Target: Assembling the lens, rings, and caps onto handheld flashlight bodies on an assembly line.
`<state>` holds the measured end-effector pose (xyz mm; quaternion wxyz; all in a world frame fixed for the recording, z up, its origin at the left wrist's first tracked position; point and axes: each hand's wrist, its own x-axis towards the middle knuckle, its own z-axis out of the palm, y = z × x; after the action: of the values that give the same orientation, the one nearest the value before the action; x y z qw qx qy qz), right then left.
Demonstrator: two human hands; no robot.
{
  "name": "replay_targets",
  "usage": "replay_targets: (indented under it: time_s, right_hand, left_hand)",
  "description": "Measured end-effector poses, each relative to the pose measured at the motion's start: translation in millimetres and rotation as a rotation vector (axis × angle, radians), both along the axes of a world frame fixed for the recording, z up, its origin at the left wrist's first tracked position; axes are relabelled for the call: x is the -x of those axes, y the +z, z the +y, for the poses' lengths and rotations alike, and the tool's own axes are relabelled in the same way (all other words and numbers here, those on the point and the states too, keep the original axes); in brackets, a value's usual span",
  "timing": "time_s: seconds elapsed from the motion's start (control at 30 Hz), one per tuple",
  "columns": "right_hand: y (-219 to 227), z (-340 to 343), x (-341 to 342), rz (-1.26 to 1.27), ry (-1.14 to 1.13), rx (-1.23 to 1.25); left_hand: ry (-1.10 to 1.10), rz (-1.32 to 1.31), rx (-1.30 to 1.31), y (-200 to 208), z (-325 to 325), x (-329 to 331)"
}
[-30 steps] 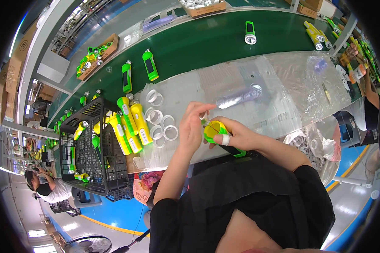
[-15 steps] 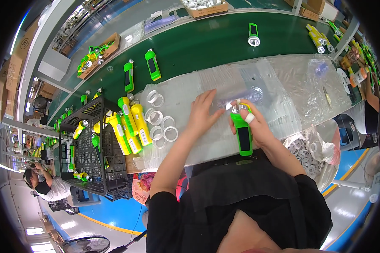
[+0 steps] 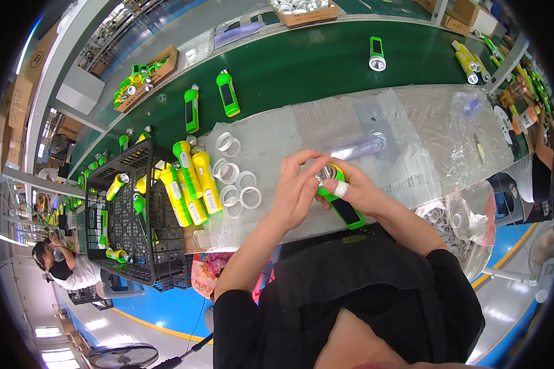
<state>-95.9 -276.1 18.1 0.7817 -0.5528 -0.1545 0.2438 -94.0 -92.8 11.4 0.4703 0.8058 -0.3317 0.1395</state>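
Note:
A green flashlight (image 3: 349,213) with a dark panel along its body is tilted in front of my chest, its silvery head toward the upper left. My right hand (image 3: 358,192) is closed round it near the head, a white band on the thumb. The fingers of my left hand (image 3: 297,189) are closed at the rim of the head; whether a thin clear piece is between them I cannot tell. Just beyond my hands lies a row of clear round discs (image 3: 358,147). Several white rings (image 3: 229,173) lie on the plastic-covered bench (image 3: 277,138) to the left.
A black crate (image 3: 148,261) with flashlights stands at the left, yellow-green flashlights (image 3: 194,183) beside it. Several green flashlights (image 3: 228,93) lie on the green belt (image 3: 301,61) beyond. A bag of white rings (image 3: 440,224) hangs at the right. Other people work at both sides.
My left hand has moved right and toward me, from above the bench onto the flashlight's head. The flashlight has tilted, its head swinging left.

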Motion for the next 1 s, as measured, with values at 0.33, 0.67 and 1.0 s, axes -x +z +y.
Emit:
replay_targets:
  time_s: [0.33, 0.67, 1.0]
  right_hand:
    - [-18.9, 21.9, -12.7, -0.051, 0.065, -0.079]
    - [-20.2, 14.0, -40.5, -0.264, -0.116, -0.034]
    - [-24.0, 14.1, -41.0, -0.262, -0.112, -0.11]
  left_hand:
    - [0.032, -0.15, 0.173, -12.6, 0.2, -7.5]
    - [0.74, 0.051, -0.884, -0.8, 118.5, -115.0]
    - [0.0, 0.591, 0.569, 50.8, 66.7, -69.8]
